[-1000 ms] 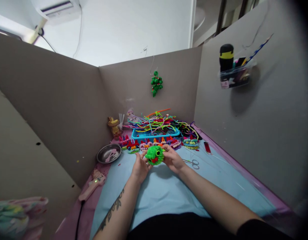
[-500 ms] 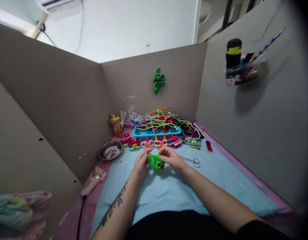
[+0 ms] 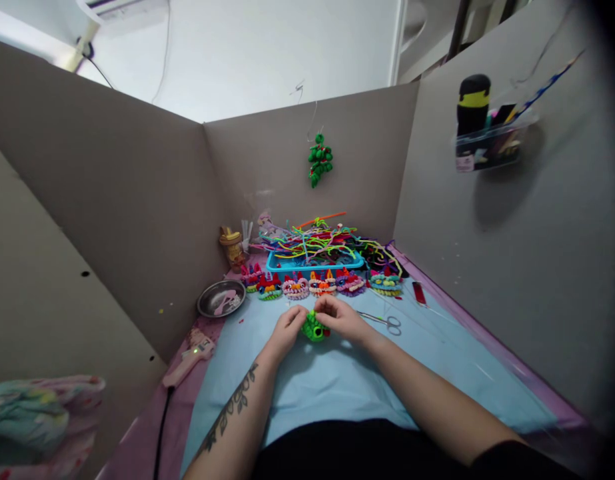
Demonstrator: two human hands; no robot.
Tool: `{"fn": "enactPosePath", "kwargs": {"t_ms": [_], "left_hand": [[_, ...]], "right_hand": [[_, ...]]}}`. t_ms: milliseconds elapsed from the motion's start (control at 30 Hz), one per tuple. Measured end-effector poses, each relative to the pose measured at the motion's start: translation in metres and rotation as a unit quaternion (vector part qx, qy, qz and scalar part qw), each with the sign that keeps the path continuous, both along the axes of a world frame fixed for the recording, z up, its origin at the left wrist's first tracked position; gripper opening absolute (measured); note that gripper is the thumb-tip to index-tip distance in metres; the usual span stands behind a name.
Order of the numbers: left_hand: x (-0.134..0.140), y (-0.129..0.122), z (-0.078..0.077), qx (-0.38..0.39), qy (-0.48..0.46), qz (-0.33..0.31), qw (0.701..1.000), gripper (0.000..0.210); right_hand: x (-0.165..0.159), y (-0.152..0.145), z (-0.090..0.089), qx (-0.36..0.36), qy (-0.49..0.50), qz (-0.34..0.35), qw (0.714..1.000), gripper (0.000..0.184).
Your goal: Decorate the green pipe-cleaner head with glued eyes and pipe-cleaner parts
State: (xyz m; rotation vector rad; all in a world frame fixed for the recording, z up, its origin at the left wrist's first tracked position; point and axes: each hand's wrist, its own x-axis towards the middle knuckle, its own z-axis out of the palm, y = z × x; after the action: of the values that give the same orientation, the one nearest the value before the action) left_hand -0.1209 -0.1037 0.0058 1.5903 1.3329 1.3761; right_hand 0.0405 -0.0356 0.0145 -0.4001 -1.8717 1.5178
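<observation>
A small green pipe-cleaner figure [image 3: 314, 329] with a round black-and-green eye and a red spot is held between my hands, just above the blue cloth. My left hand [image 3: 290, 324] grips its left side with the fingers closed. From the right, my right hand [image 3: 339, 317] pinches at the figure's top, thumb and fingers together. The fingertips partly cover the figure. Scissors [image 3: 387, 323] lie right beside my right hand. Beyond both hands stands a row of several colourful pipe-cleaner heads, among them an orange and white one [image 3: 322, 283].
A blue tray [image 3: 314, 269] heaped with pipe cleaners [image 3: 317, 241] stands at the back. To the left are a metal bowl [image 3: 205, 301] and a pink glue gun [image 3: 186, 365] with its cord. A red-handled tool [image 3: 418, 293] lies right. Grey panels [image 3: 307, 133] enclose the table.
The left hand has shifted slightly right and closed in on the green figure, covering more of its left side. The right hand still pinches its top. The whole view has shifted a little.
</observation>
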Motion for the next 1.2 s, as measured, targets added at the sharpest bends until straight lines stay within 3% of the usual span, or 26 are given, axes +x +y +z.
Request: {"fn": "enactPosePath", "kwargs": {"t_ms": [300,467,567,667,733,1067,1200], "left_hand": [[-0.007,0.001,0.002,-0.013,-0.059,-0.016,0.998,0.023],[-0.007,0.000,0.000,-0.006,-0.055,-0.028,0.998,0.027],[-0.007,0.000,-0.001,0.005,-0.021,0.000,1.000,0.026],[-0.007,0.000,0.000,0.020,0.013,0.026,0.999,0.023],[-0.007,0.000,0.000,0.032,0.035,0.040,0.998,0.020],[-0.002,-0.005,0.001,0.169,0.227,0.089,0.955,0.014],[-0.001,-0.006,0.001,0.204,0.267,0.094,0.937,0.013]], "right_hand": [[0.002,0.006,-0.002,-0.038,0.036,-0.002,0.999,0.021],[0.003,0.009,-0.005,-0.006,0.028,-0.001,1.000,0.016],[0.004,0.007,-0.002,0.082,0.005,-0.057,0.995,0.008],[0.005,0.002,0.004,0.205,-0.008,-0.127,0.971,0.005],[0.006,0.000,0.007,0.249,-0.008,-0.140,0.958,0.008],[0.003,-0.002,0.007,0.284,-0.035,-0.196,0.938,0.008],[0.000,-0.003,0.008,0.266,-0.048,-0.208,0.940,0.011]]}}
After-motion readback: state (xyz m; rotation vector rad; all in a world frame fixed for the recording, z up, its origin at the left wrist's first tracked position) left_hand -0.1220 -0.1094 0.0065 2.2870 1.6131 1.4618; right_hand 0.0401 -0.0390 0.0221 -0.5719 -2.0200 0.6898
